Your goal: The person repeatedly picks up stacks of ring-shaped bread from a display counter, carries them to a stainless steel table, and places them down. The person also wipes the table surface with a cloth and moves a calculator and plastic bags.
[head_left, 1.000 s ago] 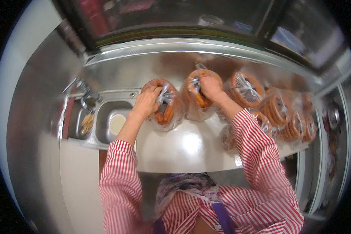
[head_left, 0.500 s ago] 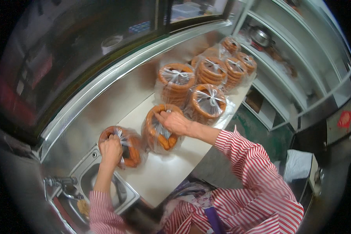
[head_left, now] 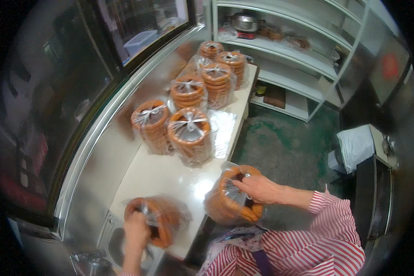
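Note:
My right hand (head_left: pixel 261 188) grips the gathered top of a clear plastic bag of brown bread rings (head_left: pixel 225 206). That bag hangs upright at the counter's front edge, partly out over the floor. My left hand (head_left: pixel 136 230) is closed at the top of another bag of bread rings (head_left: pixel 172 212), which is tilted on its side over the near end of the counter, by the sink. The left fingers are partly hidden behind the hand. Beyond both hands, a tied bag of bread rings (head_left: pixel 190 140) stands upright on the white counter (head_left: pixel 170 177).
More tied bags of bread rings (head_left: pixel 216 83) stand farther along the counter. A sink (head_left: pixel 115 239) with a tap (head_left: pixel 88 254) lies at lower left. White shelves (head_left: pixel 290 50) holding a metal pot (head_left: pixel 244 22) stand beyond. At right, a white cloth (head_left: pixel 356 145) hangs near dark cabinets.
My right hand has carried its bag rightward and toward me, to the counter's edge. The left hand's bag has tipped over more. The whole view has swung to the right.

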`<state>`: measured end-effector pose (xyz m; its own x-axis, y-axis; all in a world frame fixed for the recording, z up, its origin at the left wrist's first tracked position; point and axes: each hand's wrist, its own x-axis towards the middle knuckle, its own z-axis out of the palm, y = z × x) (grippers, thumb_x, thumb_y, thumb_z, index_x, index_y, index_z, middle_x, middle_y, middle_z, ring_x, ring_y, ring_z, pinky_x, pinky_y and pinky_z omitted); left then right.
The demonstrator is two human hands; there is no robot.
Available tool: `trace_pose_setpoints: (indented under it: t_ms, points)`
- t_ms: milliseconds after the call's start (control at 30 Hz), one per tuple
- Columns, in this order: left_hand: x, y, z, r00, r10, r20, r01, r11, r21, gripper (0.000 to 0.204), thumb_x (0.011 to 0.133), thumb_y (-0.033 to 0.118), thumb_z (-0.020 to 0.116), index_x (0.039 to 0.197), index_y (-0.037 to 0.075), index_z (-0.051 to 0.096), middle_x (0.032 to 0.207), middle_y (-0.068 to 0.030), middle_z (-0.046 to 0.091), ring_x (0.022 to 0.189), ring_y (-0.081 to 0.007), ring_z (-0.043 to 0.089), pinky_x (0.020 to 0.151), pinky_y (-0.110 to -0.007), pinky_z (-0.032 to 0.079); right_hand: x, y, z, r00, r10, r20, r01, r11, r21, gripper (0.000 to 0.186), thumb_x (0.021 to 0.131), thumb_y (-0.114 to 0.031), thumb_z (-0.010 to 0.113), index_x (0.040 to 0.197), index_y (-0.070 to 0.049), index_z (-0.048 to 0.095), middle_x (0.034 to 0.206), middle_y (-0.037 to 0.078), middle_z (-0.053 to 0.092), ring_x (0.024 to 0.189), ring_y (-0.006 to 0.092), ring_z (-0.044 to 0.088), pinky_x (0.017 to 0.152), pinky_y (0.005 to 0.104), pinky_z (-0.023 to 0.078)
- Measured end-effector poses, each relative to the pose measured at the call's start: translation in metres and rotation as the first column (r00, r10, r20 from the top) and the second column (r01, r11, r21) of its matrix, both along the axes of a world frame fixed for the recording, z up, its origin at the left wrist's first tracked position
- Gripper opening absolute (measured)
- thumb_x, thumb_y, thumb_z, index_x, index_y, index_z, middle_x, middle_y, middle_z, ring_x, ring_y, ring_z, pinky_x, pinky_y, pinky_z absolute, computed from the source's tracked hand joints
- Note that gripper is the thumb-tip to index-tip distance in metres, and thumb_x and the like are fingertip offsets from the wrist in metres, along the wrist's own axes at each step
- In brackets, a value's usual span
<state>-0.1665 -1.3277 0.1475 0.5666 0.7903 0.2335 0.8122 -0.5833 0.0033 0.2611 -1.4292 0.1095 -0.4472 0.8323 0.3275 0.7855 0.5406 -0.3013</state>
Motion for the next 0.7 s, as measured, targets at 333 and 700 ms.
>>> trace_pose_setpoints:
  t_ms: [333,700]
  points:
    - [0.245,-0.093,0.032,0.965,-0.236,-0.113,0.233,0.972,-0.037,0.011,0.073,0.003,0.054,0.082,0.006,0.049,0.079,-0.0131,0.053,0.073,-0.0346,0.057,0.058,-0.046,0.045,0.208,-0.203,-0.042,0.937,-0.349,-0.021,0.345,0.933,-0.097,0.053,0.073,0.003,0.057,0.124,0.006,0.044,0.08,0.013,0.048,0.075,0.0294,0.054,0.066,0.0386,0.046]
    - [0.577,-0.087,-0.022,0.739,-0.666,-0.101,0.657,0.746,-0.109,0.01,0.076,0.007,0.054,0.084,0.002,0.048,0.079,-0.0127,0.051,0.072,-0.0291,0.058,0.059,-0.04,0.048,0.422,-0.347,-0.108,0.65,-0.749,0.133,0.754,0.612,-0.239,0.054,0.072,0.004,0.06,0.125,-0.001,0.05,0.088,0.017,0.056,0.083,0.0346,0.058,0.071,0.0425,0.049]
